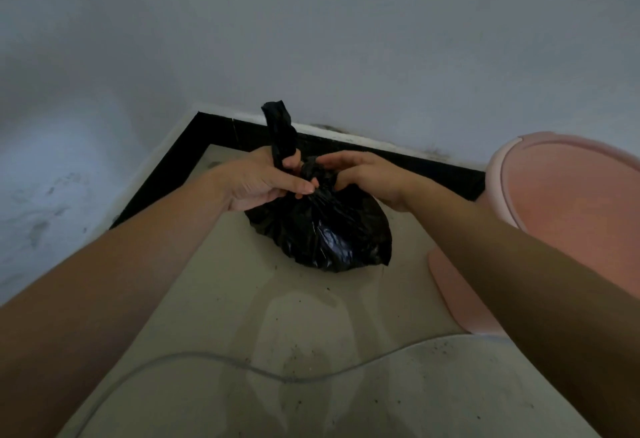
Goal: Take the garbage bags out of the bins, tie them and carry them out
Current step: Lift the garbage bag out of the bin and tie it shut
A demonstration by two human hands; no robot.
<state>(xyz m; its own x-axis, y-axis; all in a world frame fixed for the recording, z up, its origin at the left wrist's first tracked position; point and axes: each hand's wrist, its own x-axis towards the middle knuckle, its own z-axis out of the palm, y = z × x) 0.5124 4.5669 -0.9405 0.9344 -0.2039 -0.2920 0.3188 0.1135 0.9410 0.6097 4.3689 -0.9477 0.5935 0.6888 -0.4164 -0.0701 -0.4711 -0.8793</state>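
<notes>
Both forearms reach forward from the camera toward a corner of the room. The black garbage bag (pixel 322 230) is already out of the pink bin (pixel 568 188). It sits on the floor (pixel 311 316) just beside the bin, near the black skirting (pixel 173 167).

The left grip (pixel 266 181) is closed around the twisted neck of the bag, and the free end of this neck (pixel 278 122) stands up above the fist. The right grip (pixel 367 174) has its fingers curled onto the bunched plastic at the knot place (pixel 315 174), so it pinches the bag there.

I judge that taking out this bag is done and the tying is in the middle. The neck is gathered and wound, but I cannot tell if the knot is already pulled tight. After that, carrying the bag out is left. Whether other bins wait cannot be seen. Inside the pink bin no new bag shows.
</notes>
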